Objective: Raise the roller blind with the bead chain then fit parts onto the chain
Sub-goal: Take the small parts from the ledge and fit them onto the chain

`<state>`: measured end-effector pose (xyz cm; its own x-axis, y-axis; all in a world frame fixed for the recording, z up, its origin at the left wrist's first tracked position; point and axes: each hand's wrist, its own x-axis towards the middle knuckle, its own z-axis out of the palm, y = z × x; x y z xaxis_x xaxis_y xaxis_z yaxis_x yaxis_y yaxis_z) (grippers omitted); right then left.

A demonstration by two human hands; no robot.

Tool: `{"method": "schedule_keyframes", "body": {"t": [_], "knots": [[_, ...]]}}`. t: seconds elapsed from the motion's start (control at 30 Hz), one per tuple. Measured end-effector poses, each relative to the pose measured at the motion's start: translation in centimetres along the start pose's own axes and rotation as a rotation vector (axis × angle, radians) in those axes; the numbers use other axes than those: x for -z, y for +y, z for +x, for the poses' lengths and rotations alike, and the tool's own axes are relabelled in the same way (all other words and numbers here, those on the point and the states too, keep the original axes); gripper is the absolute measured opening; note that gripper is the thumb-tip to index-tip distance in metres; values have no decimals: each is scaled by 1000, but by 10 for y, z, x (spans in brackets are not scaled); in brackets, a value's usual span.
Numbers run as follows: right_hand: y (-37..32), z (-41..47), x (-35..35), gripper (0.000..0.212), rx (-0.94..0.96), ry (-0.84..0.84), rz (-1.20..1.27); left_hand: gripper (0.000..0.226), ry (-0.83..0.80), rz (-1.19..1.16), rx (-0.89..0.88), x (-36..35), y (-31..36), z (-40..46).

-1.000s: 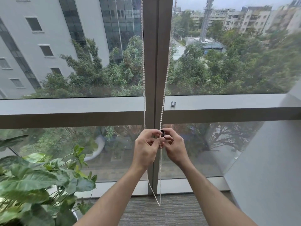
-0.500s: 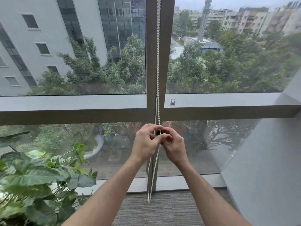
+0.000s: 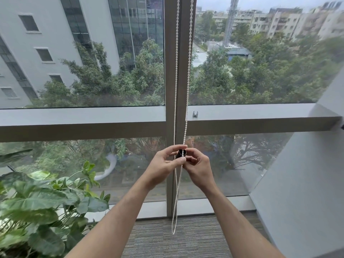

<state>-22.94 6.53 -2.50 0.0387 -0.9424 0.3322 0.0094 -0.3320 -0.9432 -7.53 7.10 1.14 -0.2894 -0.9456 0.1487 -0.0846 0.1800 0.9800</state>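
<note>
Window mullion behind; left hand and right hand both pinch black cylindrical part against white bead chain (loop hangs below)

Large window with grey frame, vertical post at centre, small metal clip on the right crossbar, leafy green plant at lower left, grey striped carpet, white wall at right, office building, trees outside
</note>
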Motion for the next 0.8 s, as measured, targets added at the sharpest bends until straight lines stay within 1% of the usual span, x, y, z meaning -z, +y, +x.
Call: {"method": "schedule_keyframes", "body": {"t": [0.23,0.4,0.57,0.67,0.8], "knots": [[0,0,1,22,-23,-17,3,38,-14,-214,-26,-1,-2,-2],[0,-2,2,22,-37,-33,-7,39,-7,-220,-35,-3,-1,0],[4,-3,6,21,-33,-16,-31,39,32,-300,-34,-8,-1,3],[6,-3,7,23,4,7,-72,39,60,-281,-36,-12,-3,7],[7,0,10,26,123,42,-189,40,89,-286,-20,-12,-6,12]]}}
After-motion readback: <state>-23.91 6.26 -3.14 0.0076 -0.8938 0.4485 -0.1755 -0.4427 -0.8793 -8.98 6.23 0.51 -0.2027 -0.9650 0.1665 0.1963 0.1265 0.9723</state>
